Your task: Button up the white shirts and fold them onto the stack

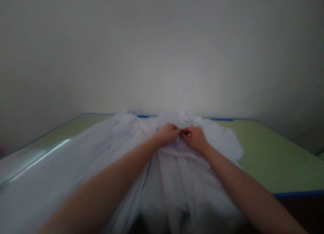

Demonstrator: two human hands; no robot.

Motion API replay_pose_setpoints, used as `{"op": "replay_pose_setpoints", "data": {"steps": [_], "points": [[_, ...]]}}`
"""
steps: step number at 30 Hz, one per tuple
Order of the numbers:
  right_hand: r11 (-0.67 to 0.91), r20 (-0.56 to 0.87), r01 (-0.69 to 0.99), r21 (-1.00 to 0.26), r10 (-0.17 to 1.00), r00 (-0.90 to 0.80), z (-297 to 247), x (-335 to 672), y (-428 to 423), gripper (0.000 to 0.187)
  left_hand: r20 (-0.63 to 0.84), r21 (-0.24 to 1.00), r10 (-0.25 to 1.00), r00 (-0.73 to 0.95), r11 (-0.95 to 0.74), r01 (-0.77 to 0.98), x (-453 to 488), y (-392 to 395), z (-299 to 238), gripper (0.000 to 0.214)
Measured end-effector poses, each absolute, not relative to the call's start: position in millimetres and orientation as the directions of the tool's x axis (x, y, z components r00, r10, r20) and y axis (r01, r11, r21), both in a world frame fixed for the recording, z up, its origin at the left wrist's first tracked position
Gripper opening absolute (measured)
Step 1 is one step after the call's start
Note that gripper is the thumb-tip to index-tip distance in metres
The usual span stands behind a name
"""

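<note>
A large white garment (pixel 83 163), loosely spread and wrinkled, covers the middle and left of the table and hangs over the front edge towards me. Near its far end my left hand (pixel 168 133) and my right hand (pixel 194 137) meet, fingertips nearly touching. Both hands are closed in a pinch on the white cloth. Which part of the garment lies between the fingertips is too small and dim to make out. Folds of cloth bunch up behind and below the hands.
The green table (pixel 265 159) has a blue edge and shows on the right and at the far left. A bright reflection (pixel 43 158) streaks its left side. A plain pale wall (pixel 162 52) rises directly behind the table.
</note>
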State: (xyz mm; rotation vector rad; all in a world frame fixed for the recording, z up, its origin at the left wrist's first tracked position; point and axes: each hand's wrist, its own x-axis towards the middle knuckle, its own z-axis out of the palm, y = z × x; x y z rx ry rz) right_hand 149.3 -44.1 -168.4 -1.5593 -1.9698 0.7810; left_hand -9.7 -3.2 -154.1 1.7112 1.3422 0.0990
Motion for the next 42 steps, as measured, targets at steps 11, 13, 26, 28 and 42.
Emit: {"op": "replay_pose_setpoints", "data": {"steps": [11,13,26,28,42], "points": [[0.209,0.064,0.597,-0.774,0.965,-0.255,-169.6,156.0,-37.3,0.012,-0.515,0.719,0.77,0.376,0.15,0.678,-15.4,0.4,-152.3,0.033],[0.176,0.047,0.563,-0.807,0.971,-0.236,-171.8,155.0,-37.1,0.012,-0.493,0.728,0.772,0.4,0.114,0.676,-16.8,1.4,-150.0,0.032],[-0.131,-0.218,0.27,-0.954,0.921,-0.323,-191.1,157.0,-30.4,0.011,-0.348,0.6,0.757,0.553,-0.273,0.752,-17.0,-3.7,-148.9,0.031],[-0.21,-0.266,0.201,-0.957,0.913,-0.31,-191.2,157.8,-29.4,0.009,-0.316,0.555,0.759,0.569,-0.338,0.76,-14.3,-6.5,-145.0,0.029],[-0.411,-0.385,-0.149,-0.899,0.906,-0.175,-180.5,152.4,-33.1,0.016,0.014,0.323,0.7,0.714,-0.679,0.659,-14.7,-12.4,-135.5,0.019]]}}
